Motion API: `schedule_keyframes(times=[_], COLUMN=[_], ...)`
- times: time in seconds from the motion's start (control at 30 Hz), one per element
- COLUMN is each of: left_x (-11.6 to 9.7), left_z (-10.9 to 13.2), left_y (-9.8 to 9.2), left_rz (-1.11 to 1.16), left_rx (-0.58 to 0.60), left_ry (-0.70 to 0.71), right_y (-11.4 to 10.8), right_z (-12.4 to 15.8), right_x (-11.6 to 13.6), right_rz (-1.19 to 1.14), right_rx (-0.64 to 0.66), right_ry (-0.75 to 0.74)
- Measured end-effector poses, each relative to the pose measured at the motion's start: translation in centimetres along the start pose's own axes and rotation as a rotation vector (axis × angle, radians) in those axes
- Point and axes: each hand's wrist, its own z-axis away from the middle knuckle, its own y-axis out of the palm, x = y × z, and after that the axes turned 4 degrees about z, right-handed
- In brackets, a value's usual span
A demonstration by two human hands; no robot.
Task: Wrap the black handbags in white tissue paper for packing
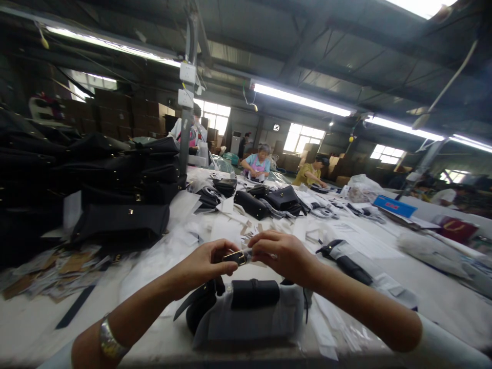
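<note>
Between my two hands is a black strap with a gold-coloured buckle (240, 258). My left hand (210, 262) pinches its buckle end between thumb and fingers. On the other side, my right hand (282, 252) has its fingers closed around greyish wrapping at the strap's end. Just below the hands lies a black handbag (255, 294) on the table, its front partly covered by a pale translucent wrap. My fingers hide part of the strap.
Black bags (121, 223) are piled high at the left. Paper scraps (73, 269) and a dark strip (79, 306) lie below them. More bags (286, 200) sit ahead, and a partly wrapped one (349, 261) rests at right. Several people work across the table (434, 287).
</note>
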Motion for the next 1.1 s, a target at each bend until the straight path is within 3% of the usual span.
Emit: schedule_keyframes(times=[0.23,0.4,0.57,0.83,1.0,1.1], left_x=[-0.2,-0.4,-0.2,0.3,2.0,2.9], left_z=[0.1,-0.1,-0.3,0.0,-0.4,-0.5], left_y=[-0.1,-0.2,0.2,0.1,0.3,0.3], left_rz=[-0.012,0.088,0.072,0.014,0.025,0.102], left_rx=[0.02,0.106,0.089,-0.045,-0.114,-0.161], left_ry=[-0.014,-0.057,-0.075,-0.081,0.066,0.14], right_y=[0.5,0.7,1.0,-0.4,0.4,1.9], right_z=[0.5,0.4,0.4,0.7,-0.8,-2.0], right_x=[0.0,0.4,0.8,0.6,1.2,2.0], right_rz=[-0.001,0.068,0.059,0.213,0.358,0.418], right_rx=[-0.039,-0.054,-0.061,0.143,0.317,0.295], right_ry=[-0.017,-0.079,-0.106,0.091,0.046,-0.013])
